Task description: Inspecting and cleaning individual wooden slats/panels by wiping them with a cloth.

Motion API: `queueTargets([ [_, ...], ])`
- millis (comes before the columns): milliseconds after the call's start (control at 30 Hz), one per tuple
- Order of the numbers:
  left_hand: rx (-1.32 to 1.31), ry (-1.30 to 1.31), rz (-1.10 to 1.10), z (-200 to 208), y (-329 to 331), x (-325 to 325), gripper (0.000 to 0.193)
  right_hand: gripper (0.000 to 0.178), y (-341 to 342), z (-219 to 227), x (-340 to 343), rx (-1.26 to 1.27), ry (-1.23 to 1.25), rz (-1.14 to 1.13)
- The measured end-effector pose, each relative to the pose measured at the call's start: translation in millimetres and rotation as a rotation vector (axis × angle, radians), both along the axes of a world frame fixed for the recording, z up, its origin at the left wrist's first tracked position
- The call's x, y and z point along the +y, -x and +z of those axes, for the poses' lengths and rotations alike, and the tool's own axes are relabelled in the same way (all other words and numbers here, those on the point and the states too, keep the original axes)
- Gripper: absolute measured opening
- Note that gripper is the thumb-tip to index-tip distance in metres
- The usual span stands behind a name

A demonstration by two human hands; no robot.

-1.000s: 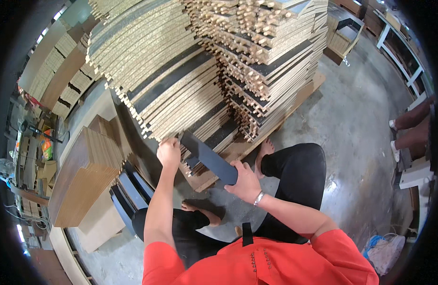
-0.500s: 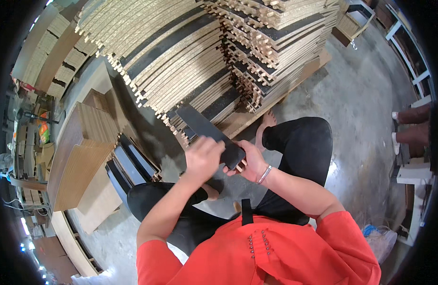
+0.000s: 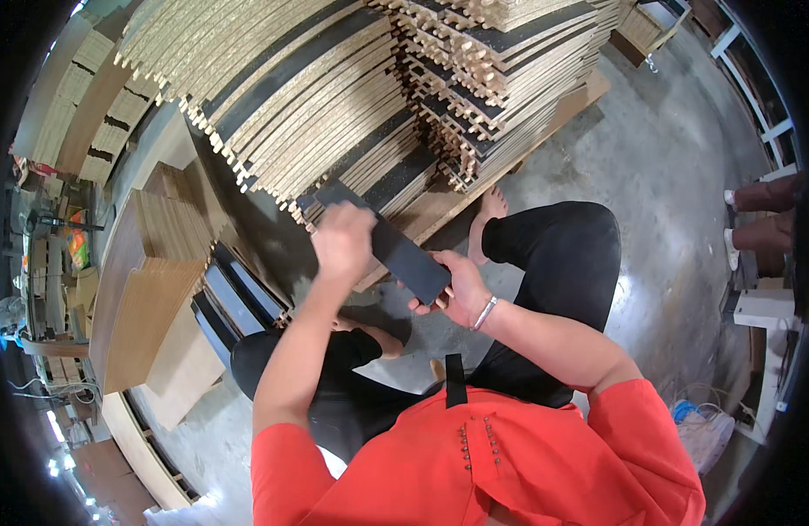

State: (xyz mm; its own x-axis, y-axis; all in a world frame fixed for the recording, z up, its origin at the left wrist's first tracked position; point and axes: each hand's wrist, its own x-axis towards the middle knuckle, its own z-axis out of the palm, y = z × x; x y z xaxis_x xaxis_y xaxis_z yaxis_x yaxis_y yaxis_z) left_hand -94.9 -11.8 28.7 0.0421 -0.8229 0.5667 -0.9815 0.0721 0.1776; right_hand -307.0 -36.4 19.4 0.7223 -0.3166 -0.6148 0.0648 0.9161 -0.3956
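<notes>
A narrow black board [image 3: 401, 256] slants between my knees, its far end by the stacked boards and its near end in my right hand [image 3: 464, 291]. The fingers of that hand wrap round the near end, and pale wooden dowel tips show beneath it. My left hand [image 3: 345, 238] is at the board's left edge, toward the far end. Motion smears its fingers, so I cannot tell whether they hold anything.
Ahead stands a tall stack of chipboard panels [image 3: 317, 114] with dowels sticking out of the ends. Brown curved panels [image 3: 163, 298] and dark-faced boards [image 3: 238, 294] lean at left. A wooden box [image 3: 637, 35] is far right. At the right edge another person's trouser legs [image 3: 764, 219] show.
My left hand has slid away from me along the board, from near my right hand toward the far end. My right hand keeps its hold on the near end.
</notes>
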Motion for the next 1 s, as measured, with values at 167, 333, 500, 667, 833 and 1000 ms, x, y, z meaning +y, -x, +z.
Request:
queueTargets([
  [167, 0.132, -0.064, 0.408, -20.4, -51.1, -14.4, 0.008, 0.059, -6.8, 21.0, -8.1, -0.023, -0.068, -0.129],
  [333, 0.312, -0.077, -0.232, 27.6, 78.7, 46.5, 0.006, 0.071, -1.2, 7.5, -15.8, 0.035, -0.023, -0.324],
  [500, 0.263, 0.005, 0.106, 8.6, 22.6, 15.3, 0.008, 0.065, -6.2, 29.7, -9.5, -0.069, -0.077, -0.293],
  [667, -0.025, -0.066, -0.074, 15.7, 56.8, 12.2, 0.005, 0.058, 3.6, 5.7, -13.6, -0.02, -0.055, -0.349],
  [833, -0.01, -0.013, 0.015, -2.4, 29.3, 1.9, 0.006, 0.055, -3.6, 13.0, -6.8, -0.054, -0.02, -0.189],
  [1000, 0.066, -0.013, 0.53, -28.2, -78.2, -29.4, 0.01, 0.054, -8.8, 10.7, -9.1, -0.044, 0.013, -0.127],
])
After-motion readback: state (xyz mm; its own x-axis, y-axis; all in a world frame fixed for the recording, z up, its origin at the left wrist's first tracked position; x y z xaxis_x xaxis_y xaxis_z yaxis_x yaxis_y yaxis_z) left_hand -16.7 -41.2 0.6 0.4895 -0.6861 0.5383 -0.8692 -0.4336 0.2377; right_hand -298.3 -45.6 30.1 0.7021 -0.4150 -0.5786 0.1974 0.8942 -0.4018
